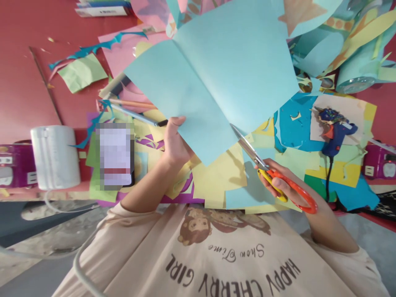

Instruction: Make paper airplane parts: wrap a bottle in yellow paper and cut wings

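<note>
A large light-blue sheet of paper (247,62) with a crease running across it is raised over the table. My left hand (176,142) grips its lower left edge, thumb on top and the other fingers hidden beneath. In my right hand (278,177) is a pair of scissors (253,154) with one red and one yellow handle. The blade tips touch or overlap the sheet's lower edge, at the end of the crease. How far apart the blades are is hard to make out.
A phone (115,154) and a white box-shaped device (55,156) with a cable lie left. A blue glue gun (335,136) rests at right on paper scraps. Pencils (133,111) lie beyond my left hand. A clear jar (355,78) stands far right among cut papers.
</note>
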Motion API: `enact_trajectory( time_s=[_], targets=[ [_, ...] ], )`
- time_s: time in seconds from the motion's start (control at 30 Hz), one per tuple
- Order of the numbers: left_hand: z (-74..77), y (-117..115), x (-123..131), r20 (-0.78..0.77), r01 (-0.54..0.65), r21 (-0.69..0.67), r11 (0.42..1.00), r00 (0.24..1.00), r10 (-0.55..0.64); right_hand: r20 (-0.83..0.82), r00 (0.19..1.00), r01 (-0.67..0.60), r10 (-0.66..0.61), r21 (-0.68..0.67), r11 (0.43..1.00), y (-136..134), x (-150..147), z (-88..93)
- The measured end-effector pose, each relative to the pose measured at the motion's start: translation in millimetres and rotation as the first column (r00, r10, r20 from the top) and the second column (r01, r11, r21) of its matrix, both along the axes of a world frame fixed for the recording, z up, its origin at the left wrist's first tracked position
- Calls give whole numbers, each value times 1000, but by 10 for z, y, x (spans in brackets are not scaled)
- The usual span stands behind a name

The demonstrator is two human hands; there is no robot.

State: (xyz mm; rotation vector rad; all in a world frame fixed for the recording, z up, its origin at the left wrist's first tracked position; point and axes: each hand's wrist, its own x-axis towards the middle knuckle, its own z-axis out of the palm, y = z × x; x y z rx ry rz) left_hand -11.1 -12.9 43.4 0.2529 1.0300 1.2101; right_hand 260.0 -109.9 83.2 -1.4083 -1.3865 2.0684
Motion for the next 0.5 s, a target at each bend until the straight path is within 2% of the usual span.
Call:
enact_trajectory(
  time_s=[0.27, 0.5],
  targets=[
    [-29, -2, -6, 33, -24, 28, 999, 999, 23, -1, 997, 76, -76, -32, 997, 8, -110, 77],
    [-48, 6, 0, -10, -42, 36, 998, 999, 42, 28, 991, 131, -129, -82, 988, -35, -120, -2]
  ],
)
